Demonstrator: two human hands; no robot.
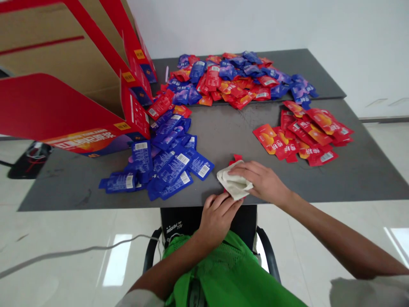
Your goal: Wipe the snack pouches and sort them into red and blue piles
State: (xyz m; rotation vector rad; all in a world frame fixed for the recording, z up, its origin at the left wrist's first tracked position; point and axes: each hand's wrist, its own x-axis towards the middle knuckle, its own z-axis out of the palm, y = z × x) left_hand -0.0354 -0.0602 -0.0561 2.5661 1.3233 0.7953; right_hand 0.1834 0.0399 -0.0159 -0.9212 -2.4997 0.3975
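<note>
Two-handed, gripping a crumpled white cloth with curled right fingers, left fingertips touching its lower edge, hold unclear, a red sachet just beyond.

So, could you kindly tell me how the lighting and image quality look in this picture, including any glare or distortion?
In the head view, glare patches shine on the polished floor, the wide lens seems to stretch the red carton at left, and the left hand and right hand look sharp, without obvious blur.
</note>
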